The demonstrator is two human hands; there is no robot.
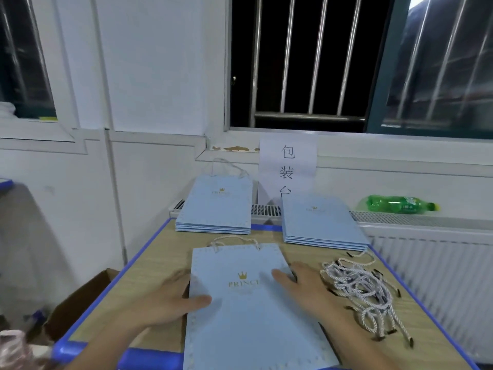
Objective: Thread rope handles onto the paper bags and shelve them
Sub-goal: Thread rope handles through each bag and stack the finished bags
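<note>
Fingers: I see the left hand [170, 300] gripping the left edge of the near paper bag [253, 311], thumb on top, other fingers hidden beneath the edge. The right hand [304, 287] lies flat on the bag's right side, fingers straight and together.
Near bag: flat on the table [157, 252], at 6 o'clock; its lower edge overhangs the blue front rim. A rope handle [234, 240] shows at its top edge.
Left stack [216, 206]: bags with handles, at 11 o'clock, across the table's far edge.
Right stack [320, 222]: bags at 1 o'clock, reaching the right rim.
Loose ropes [360, 289]: tangled heap at 3 o'clock, just beside the right hand.
Open room: bare wood strip between the near bag and both stacks, and along the left rim at 9 o'clock.
Surroundings: cardboard box [88, 297] below the left rim; green bottle [397, 204] on the radiator [432, 263] at 2 o'clock.
</note>
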